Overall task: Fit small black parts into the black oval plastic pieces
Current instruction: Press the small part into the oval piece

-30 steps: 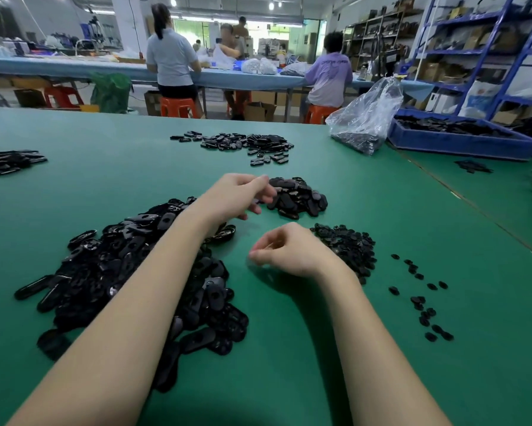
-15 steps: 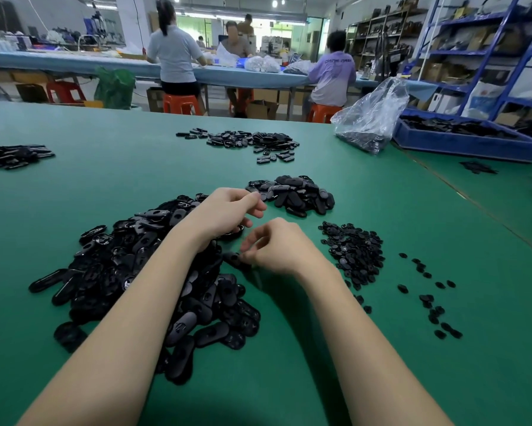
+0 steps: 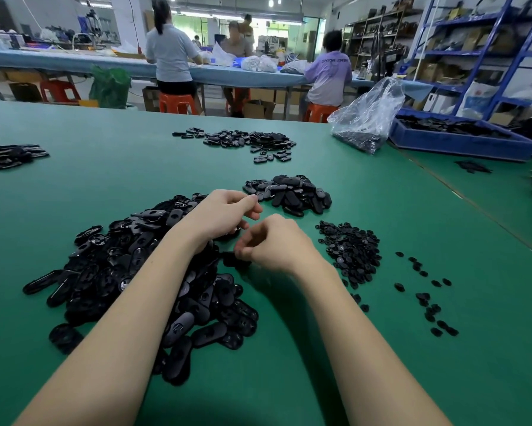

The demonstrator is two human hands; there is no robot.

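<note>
A big heap of black oval pieces lies at centre left on the green table. My left hand hovers over the heap's far right edge, fingers loosely curled, with nothing seen in it. Just right of it, my right hand pinches a black oval piece at the heap's edge, low over the table. A smaller stack of oval pieces sits just beyond both hands. The pile of small black parts lies to the right of my right hand.
Loose small parts are scattered at the right. Further oval piles lie at the far centre and far left. A clear plastic bag and a blue tray stand at the back right. People work at a table behind.
My left hand drew back from the smaller stack toward the big heap. My right hand moved left to the heap's edge and took hold of an oval piece.
</note>
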